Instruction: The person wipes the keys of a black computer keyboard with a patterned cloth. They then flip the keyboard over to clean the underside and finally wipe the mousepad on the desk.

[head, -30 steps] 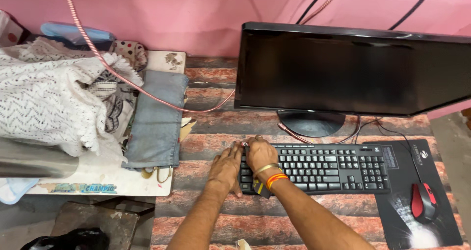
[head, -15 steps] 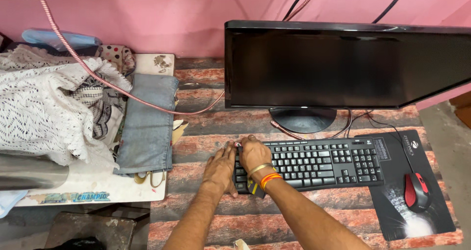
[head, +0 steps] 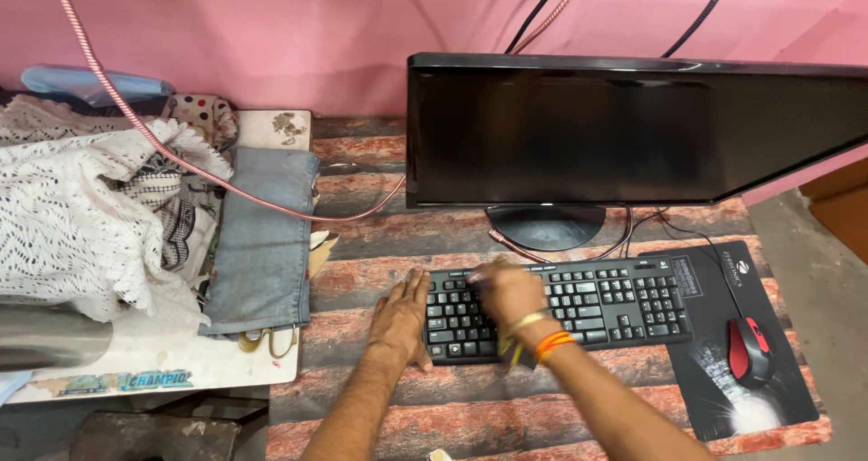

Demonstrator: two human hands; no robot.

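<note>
The scene is bright and evenly lit, with soft light that seems to come from above; shadows are weak. A short dark shadow lies under the monitor (head: pixel 579 131), around its stand. The monitor's black screen shows only a faint pale reflection — no strong glare. The right hand (head: pixel 511 291), in front of the monitor, is smeared by motion blur, while the left hand (head: pixel 402 309) beside it is sharp. Straight lines bend slightly near the frame edges — the monitor's top edge looks tilted.
</note>
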